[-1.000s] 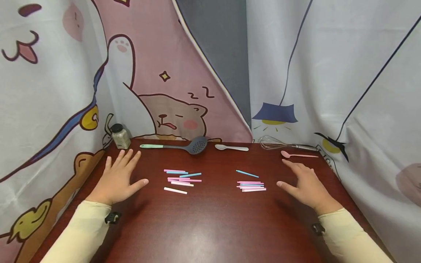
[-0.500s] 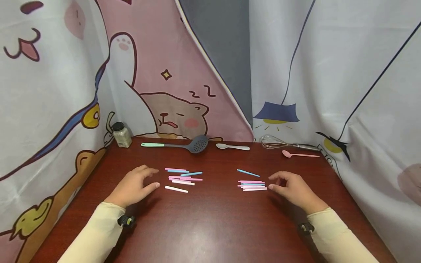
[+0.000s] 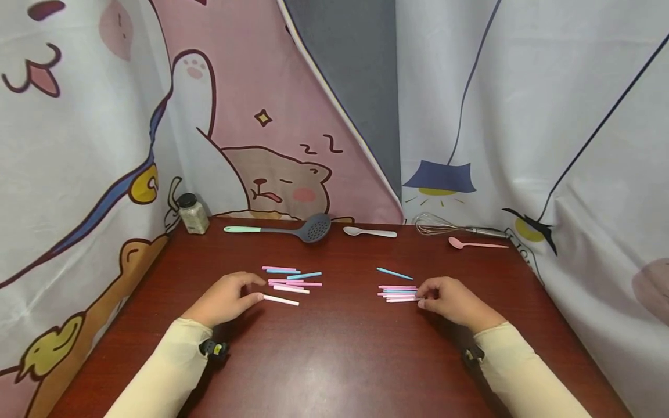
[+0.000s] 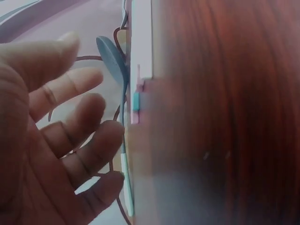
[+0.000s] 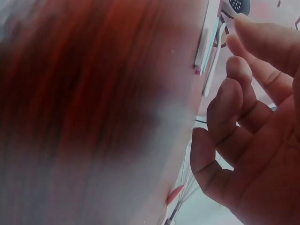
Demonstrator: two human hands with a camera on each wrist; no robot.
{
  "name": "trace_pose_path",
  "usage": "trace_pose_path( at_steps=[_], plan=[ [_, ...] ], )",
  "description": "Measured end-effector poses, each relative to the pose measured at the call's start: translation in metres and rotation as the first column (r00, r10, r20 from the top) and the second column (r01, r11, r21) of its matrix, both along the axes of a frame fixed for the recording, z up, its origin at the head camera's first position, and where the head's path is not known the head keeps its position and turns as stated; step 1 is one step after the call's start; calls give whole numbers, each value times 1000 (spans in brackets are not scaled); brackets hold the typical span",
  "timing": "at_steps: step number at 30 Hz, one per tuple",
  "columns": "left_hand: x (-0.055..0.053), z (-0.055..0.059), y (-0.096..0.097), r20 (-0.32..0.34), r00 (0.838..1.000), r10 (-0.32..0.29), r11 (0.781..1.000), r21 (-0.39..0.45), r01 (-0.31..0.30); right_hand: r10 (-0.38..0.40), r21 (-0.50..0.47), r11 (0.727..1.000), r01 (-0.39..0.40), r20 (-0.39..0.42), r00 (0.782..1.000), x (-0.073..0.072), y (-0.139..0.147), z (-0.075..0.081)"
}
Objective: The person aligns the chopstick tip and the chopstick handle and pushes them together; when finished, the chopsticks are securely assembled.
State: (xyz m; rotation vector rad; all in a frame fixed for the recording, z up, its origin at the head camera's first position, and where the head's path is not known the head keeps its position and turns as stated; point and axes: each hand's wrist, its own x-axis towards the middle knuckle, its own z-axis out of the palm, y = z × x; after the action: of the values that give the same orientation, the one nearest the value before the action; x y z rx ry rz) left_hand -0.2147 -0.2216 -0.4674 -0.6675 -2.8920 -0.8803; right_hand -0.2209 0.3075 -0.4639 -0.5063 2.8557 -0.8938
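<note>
My left hand [image 3: 229,297] is at the left ends of a loose group of thin pink, blue and white sticks [image 3: 296,284]. Its thumb tip overlaps the end of the nearest white stick [image 3: 282,300] in the head view. In the left wrist view, that hand's fingers [image 4: 89,124] are loosely bent with a gap between them and the thumb. At the right ends of a second, tighter bunch of sticks [image 3: 397,293] is my right hand [image 3: 453,301]. Its fingers [image 5: 225,101] are relaxed in the right wrist view, with nothing between them and the thumb. A lone blue stick [image 3: 394,273] lies behind this bunch.
Along the table's back edge lie a slotted skimmer [image 3: 313,229], a white spoon [image 3: 370,232], a whisk [image 3: 444,225] and a pink spoon [image 3: 475,244]. A black-lidded jar [image 3: 193,215] stands at the back left. Printed cloth [image 3: 292,87] hangs behind the dark red table [image 3: 329,354].
Both hands have moved inward and down from their spread, straight-fingered pose to the outer ends of the stick groups, their fingers bending. The sticks still lie where they were.
</note>
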Motion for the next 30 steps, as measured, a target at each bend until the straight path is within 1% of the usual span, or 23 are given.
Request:
trace_pose_path(
  at_steps=[2, 5, 7, 10, 18, 21, 23, 28, 30],
  plan=[
    [-1, -2, 2, 55, 998, -10, 1000, -1, 10, 10, 12, 1000, -10, 14, 1000, -2, -2, -2],
    [-2, -3, 6, 129, 992, -4, 1000, -8, 5, 17, 27, 999, -17, 12, 1000, -4, -6, -3],
    [-2, -4, 8, 160, 987, 1, 1000, -15, 2, 19, 38, 999, -20, 2, 1000, -6, -9, -3],
    [-3, -5, 12, 187, 982, 8, 1000, -21, -4, 32, 45, 998, -32, -6, 999, -7, -13, -4],
    [-6, -9, 19, 183, 983, -24, 999, -38, 32, 80, 86, 993, -78, -17, 997, -8, -16, -4],
    [-5, -7, 22, 192, 981, -20, 998, -54, 31, 84, 113, 990, -81, -24, 996, -9, -18, -2],
    [-5, -4, 24, 194, 981, -20, 997, -68, 34, 79, 135, 988, -76, -11, 997, -9, -21, -1],
    [-4, 0, 28, 175, 984, -36, 993, -109, 56, 67, 190, 979, -73, 35, 997, -10, -28, 0],
    [-4, 1, 29, 174, 984, -34, 991, -121, 56, 79, 205, 975, -83, 31, 996, -9, -30, 1]
  ],
)
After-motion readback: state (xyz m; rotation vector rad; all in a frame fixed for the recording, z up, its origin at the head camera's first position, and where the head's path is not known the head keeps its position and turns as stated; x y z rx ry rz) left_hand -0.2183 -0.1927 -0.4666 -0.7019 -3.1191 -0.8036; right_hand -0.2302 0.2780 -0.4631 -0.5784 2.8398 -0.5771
